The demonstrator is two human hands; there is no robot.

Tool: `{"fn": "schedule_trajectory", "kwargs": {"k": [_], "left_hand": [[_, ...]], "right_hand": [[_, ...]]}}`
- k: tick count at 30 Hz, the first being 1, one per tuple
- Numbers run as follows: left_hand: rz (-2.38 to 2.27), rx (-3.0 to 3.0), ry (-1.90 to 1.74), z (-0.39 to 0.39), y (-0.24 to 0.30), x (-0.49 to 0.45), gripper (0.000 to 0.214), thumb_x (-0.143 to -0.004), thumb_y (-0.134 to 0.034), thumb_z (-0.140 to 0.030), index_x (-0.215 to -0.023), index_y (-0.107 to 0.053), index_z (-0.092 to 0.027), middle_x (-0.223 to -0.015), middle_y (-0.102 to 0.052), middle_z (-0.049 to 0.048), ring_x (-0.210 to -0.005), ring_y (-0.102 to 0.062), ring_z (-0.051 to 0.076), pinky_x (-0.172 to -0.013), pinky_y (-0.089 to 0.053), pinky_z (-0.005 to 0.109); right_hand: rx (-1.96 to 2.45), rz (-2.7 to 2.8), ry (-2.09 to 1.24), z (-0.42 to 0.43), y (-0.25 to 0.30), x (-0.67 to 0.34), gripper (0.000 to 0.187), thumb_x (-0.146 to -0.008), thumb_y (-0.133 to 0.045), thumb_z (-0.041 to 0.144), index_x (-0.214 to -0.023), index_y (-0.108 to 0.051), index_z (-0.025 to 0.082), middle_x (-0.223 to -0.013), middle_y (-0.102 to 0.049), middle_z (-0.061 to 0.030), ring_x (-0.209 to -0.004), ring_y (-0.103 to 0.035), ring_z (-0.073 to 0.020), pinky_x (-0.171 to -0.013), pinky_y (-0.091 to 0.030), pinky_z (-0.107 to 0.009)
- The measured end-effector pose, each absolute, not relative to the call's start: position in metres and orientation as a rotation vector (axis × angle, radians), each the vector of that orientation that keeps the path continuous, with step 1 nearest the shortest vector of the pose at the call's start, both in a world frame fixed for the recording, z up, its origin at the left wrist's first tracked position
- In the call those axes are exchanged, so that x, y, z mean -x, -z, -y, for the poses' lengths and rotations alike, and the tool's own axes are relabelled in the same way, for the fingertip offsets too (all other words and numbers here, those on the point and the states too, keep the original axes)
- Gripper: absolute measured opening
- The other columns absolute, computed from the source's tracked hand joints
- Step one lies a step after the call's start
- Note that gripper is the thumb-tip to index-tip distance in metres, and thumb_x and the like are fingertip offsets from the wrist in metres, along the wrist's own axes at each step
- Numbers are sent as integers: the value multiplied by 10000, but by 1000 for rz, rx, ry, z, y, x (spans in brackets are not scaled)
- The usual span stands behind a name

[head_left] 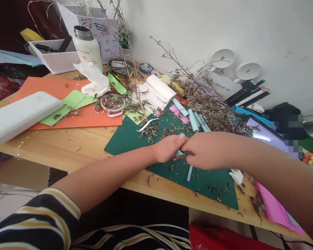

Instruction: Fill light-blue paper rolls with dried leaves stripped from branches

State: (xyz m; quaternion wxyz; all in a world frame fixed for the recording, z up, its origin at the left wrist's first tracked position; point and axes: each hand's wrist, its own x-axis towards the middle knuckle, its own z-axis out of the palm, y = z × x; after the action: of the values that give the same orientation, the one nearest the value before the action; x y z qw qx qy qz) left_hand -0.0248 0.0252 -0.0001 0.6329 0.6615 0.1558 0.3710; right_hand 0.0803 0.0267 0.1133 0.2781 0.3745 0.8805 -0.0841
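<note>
Showing both hands meeting at frame centre, over the dark green mat on the wooden table. L. forearm enters from lower left, wrist straight. The left hand lies knuckles up, fingers curled shut, thumb fwd., pinching a small pale-blue paper piece. R. forearm enters from lower right. The right hand is palm down, fingers folded under w/ tips hidden, touching the same piece; cannot tell whether it grips. A pale-blue strip lies on the mat just below the right hand. Dried twigs and pale-blue paper rolls sit above, centre-right; orange sheet at left.
</note>
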Motion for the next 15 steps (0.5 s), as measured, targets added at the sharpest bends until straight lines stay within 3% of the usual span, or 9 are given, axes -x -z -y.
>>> {"fn": "schedule_trajectory", "kwargs": {"k": [6, 11, 15], "left_hand": [[-315, -1499, -869, -26, 4, 23, 619, -734, -71, -692, -540, -339, -167, -443, -363, -28, -411, -337, 76, -474, -334, 243], [-304, -1474, -885, -25, 4, 24, 595, -752, -107, -672, -564, -349, -162, -456, -368, -33, -410, -340, 71, -454, -323, 229], [-287, -1473, -886, -25, 4, 23, 619, -735, -97, -690, -538, -354, -161, -443, -368, -31, -414, -348, 73, -458, -334, 229]], "right_hand": [[-857, -2442, 338, -37, -116, -89, 196, -636, -494, 91, -533, -570, 239, -345, -486, 58, -177, -281, -48, -264, -206, -245], [-942, -2307, 231, -32, -115, -81, 192, -597, -528, 102, -447, -506, 219, -338, -465, 40, -183, -253, -47, -258, -204, -254], [-1071, -2231, 400, -29, -107, -79, 184, -588, -543, 152, -420, -522, 222, -321, -445, 38, -201, -256, -61, -288, -233, -268]]}}
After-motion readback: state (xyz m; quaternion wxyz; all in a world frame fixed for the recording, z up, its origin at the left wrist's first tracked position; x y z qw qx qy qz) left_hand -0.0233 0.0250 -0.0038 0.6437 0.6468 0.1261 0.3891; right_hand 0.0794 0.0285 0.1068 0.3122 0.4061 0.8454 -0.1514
